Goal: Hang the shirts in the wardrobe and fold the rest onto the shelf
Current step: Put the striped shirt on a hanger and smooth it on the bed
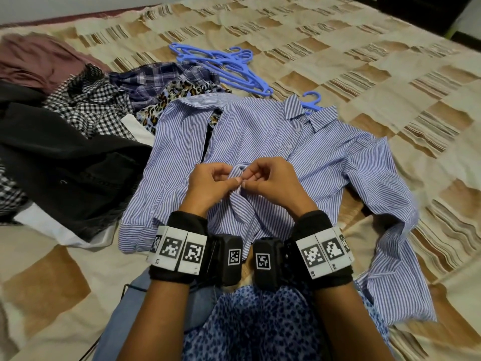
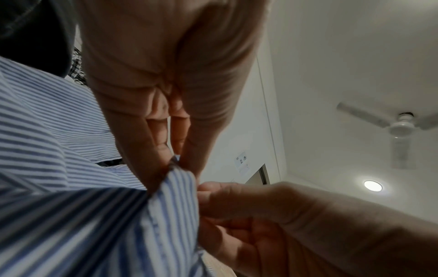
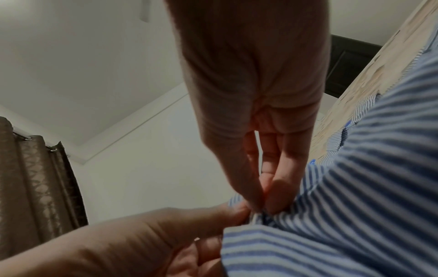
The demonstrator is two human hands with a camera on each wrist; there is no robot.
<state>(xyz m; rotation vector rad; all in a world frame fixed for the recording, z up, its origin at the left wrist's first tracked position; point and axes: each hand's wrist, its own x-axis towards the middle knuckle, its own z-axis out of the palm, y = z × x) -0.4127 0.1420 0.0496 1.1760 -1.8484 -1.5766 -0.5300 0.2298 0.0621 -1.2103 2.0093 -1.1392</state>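
A blue-and-white striped shirt (image 1: 260, 134) lies front up on the bed, sleeves spread, with a blue hanger (image 1: 312, 100) poking out at its collar. My left hand (image 1: 210, 183) and right hand (image 1: 270, 181) meet at the middle of the shirt's front placket, each pinching the striped cloth edge between thumb and fingers. In the left wrist view the left hand (image 2: 166, 131) pinches the striped shirt (image 2: 71, 206) edge against the right hand (image 2: 260, 215). The right wrist view has the right hand (image 3: 265, 178) pinching the shirt (image 3: 355, 206) beside the left hand (image 3: 142, 239). Any button is hidden.
A pile of clothes lies at the left: a checked shirt (image 1: 91, 108), a navy plaid shirt (image 1: 156, 79), a leopard-print garment (image 1: 166, 100), dark clothing (image 1: 65, 168), a maroon garment (image 1: 33, 61). Several blue hangers (image 1: 223, 66) lie behind the shirt on the patterned bedspread (image 1: 390, 61).
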